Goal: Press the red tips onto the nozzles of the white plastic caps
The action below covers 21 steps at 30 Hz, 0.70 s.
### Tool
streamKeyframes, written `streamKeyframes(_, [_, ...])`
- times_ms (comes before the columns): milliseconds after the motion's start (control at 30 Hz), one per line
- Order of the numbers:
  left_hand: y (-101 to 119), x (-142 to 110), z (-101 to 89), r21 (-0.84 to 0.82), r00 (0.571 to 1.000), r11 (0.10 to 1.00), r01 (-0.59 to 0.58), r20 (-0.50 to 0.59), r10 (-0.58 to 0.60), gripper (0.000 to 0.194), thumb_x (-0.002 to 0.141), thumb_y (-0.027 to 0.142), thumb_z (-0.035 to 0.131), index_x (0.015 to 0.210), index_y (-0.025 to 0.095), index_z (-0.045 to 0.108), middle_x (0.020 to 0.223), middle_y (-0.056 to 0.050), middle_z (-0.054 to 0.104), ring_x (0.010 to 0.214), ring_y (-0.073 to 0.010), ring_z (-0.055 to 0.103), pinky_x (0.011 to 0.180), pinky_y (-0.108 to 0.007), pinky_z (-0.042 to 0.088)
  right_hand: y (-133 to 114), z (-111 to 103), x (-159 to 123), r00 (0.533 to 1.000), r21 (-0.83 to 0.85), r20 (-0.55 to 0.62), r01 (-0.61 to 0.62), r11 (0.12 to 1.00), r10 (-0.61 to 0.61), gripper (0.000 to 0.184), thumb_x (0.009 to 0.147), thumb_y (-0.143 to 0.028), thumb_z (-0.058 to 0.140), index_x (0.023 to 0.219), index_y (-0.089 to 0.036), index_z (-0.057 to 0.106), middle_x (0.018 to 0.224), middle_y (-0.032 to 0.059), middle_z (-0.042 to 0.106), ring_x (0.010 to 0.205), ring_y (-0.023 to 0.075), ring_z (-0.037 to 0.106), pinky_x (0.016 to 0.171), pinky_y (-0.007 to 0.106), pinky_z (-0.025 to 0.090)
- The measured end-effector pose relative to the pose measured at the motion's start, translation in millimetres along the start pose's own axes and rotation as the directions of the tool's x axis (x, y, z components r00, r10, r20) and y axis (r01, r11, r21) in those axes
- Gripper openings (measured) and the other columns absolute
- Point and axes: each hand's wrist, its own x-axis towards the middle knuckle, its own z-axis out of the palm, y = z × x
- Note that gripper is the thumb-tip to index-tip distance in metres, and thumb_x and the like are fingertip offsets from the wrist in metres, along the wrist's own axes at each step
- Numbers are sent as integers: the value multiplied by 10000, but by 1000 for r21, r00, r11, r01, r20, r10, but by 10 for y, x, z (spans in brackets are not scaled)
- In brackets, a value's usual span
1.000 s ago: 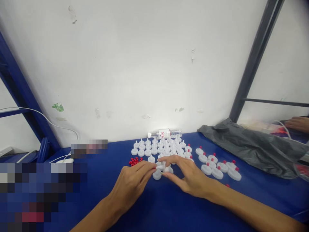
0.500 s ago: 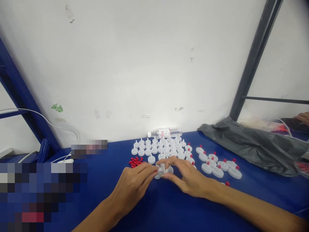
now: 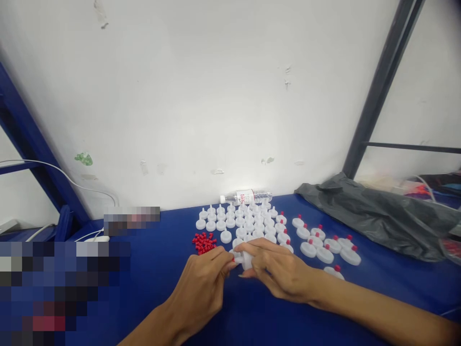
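While the left hand (image 3: 201, 278) pinches a small red cap (image 3: 233, 260), the right hand (image 3: 283, 269) has curled further round a white spouted lid (image 3: 247, 260), seemingly steadying it — fingers hide whether they join. Just beyond the left grip lie loose red caps (image 3: 205, 243); right of the right grip, red-capped lids (image 3: 308, 249), one cut off by the forearm (image 3: 334, 298); farther, uncapped lids (image 3: 221, 225) before a bottle (image 3: 245, 197).

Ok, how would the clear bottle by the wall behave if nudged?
The bottle would probably roll, since it lies on its side, though the white nozzled pieces just in front may stop it. Its thin-looking clear plastic suggests it would give if squeezed.
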Motion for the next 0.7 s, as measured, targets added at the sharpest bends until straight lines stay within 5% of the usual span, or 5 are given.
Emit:
streamKeyframes(200, [-82,60,-68,-17,1000,1000,24,9,-24,193,1010,224,442,947,223,625,809,4,663,683,-134,605,628,-250,414,21,-85,95,997,-25,67,-36,999,38,146,977,-166,539,1115,-199,508,1117,126,681,1055,210,658,903,373,576])
streamKeyframes(300, [-160,97,-150,42,999,999,32,2,-32,209,1002,218,439,1077,237,633,914,-6,694,760,-144,646,668,-259,439,141,-200,112,979,-51,155,-128,990,135,200,985,-150,462,1153,-224,541,1158,114,621,955,190,653,806,336,577])
streamKeyframes(433, [-314,111,-252,167,996,983,81,-48,-74,239,986,196,422,1071,217,645,929,-23,682,763,-155,643,691,-276,468,437,-429,63,941,-161,0,-333,929,337,269,994,-153,368,1125,-234,589,1132,100,592,764,165,626,668,306,532])
streamKeyframes(567, [-440,123,-276,268,991,954,134,-26,-132,215,976,217,451,971,211,666,956,-38,657,829,-174,621,670,-278,478,763,-652,-23,796,-240,-159,-605,759,584,311,1027,-319,358,1183,-231,612,1154,98,645,1038,261,629,899,399,492])
streamKeyframes(700, [-451,128,-231,334,983,932,138,66,-169,217,973,270,487,930,232,696,1025,-52,637,916,-201,585,601,-259,469,954,-764,-109,629,-332,-2,-734,593,777,494,1038,-455,246,1111,-185,653,1171,127,683,1106,308,619,957,436,451])
